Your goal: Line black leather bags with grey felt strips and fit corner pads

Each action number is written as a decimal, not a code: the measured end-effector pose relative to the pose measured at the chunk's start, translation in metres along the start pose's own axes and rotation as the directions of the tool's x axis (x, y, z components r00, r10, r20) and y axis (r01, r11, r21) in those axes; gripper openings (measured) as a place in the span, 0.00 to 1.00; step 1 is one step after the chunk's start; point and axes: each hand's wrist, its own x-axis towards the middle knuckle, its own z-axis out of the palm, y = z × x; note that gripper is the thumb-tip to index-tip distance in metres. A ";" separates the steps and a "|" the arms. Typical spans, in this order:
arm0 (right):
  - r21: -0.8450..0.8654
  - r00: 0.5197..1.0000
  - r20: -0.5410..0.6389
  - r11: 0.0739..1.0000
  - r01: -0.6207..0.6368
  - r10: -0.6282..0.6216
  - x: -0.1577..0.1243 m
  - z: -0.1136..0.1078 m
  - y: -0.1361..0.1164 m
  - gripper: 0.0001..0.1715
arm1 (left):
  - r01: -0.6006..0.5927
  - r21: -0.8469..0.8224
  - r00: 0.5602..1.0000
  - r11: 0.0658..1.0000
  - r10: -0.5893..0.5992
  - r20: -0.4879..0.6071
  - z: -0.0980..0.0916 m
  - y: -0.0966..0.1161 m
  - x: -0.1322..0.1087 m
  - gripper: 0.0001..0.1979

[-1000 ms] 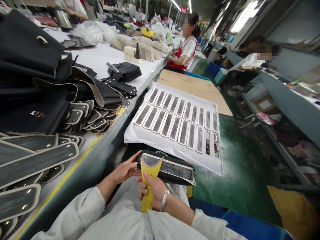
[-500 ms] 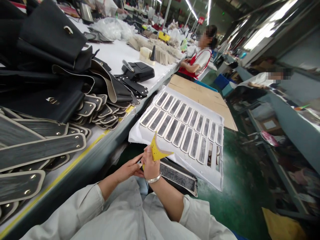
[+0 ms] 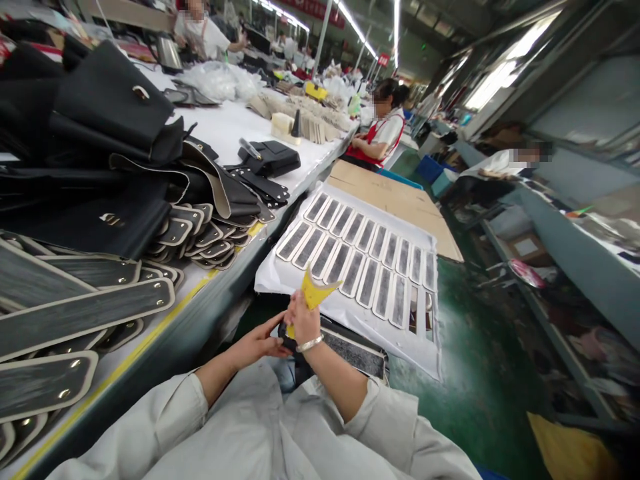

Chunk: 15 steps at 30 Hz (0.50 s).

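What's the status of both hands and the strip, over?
Right hand grips yellow scraper, raised. Left hand steadies black strip on lap. Nothing between them.

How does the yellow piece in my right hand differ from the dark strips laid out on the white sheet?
The yellow piece is plain yellow; the dark strips are grey-black with pale borders. The yellow piece is held up in the right hand; the dark strips lie flat in rows on the white sheet. Both look thin and flat.

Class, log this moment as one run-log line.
right hand: holds yellow scraper | left hand: on black strap piece | lap | strap rows on white sheet
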 end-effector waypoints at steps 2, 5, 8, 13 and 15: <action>0.131 0.995 -0.067 0.988 0.082 -0.074 0.004 -0.008 -0.009 0.23 | 0.043 -0.051 0.999 0.998 -0.041 0.034 0.001 -0.002 -0.003 0.45; 0.280 0.987 -0.104 0.949 0.147 -0.122 -0.003 -0.024 -0.019 0.25 | 0.047 -0.049 0.998 0.998 -0.044 0.046 0.001 -0.001 -0.007 0.47; 0.244 0.994 -0.067 0.964 0.102 -0.088 -0.022 -0.045 -0.026 0.25 | 0.066 0.000 0.998 0.998 -0.066 0.014 0.005 0.006 -0.004 0.48; -0.005 0.987 0.154 0.999 -0.054 0.054 -0.071 -0.098 -0.028 0.29 | 0.136 0.118 0.988 0.984 -0.125 -0.094 0.022 0.013 -0.002 0.46; -0.095 0.951 0.270 0.987 -0.129 0.150 -0.096 -0.118 -0.024 0.31 | 0.196 0.241 0.975 0.950 -0.161 -0.155 0.021 0.014 -0.007 0.42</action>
